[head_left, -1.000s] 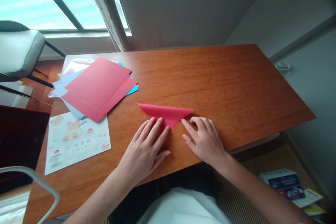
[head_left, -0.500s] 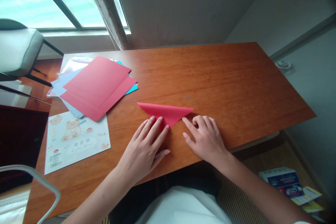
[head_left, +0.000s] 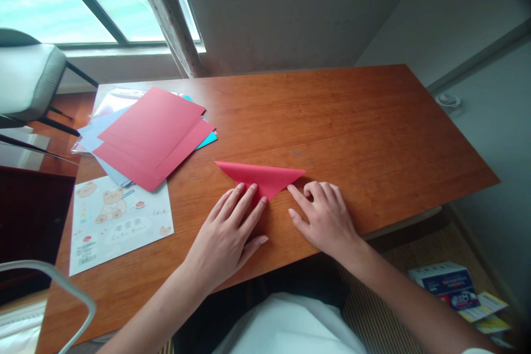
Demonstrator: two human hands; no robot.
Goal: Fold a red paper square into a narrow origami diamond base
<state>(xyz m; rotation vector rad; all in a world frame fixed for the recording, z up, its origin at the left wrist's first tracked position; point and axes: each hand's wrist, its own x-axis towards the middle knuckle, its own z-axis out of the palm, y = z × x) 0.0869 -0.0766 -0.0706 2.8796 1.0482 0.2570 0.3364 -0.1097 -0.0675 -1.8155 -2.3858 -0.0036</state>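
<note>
Touching folded red paper, left hand spread, right hand half-curled, each grip unclosed

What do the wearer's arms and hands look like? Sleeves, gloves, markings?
Left grip and right grip are bare human hands; no gloves, rings or watch visible. Forearms look bare, without cables or markings; a bit of white sleeve shows on the right arm at the bottom edge. White top.

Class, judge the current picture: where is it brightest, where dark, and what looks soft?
Head view: the window is washed out, the far wall dim; head view: the folded red paper shows clear edges, while small print on the box at lower right is too soft to read.
</note>
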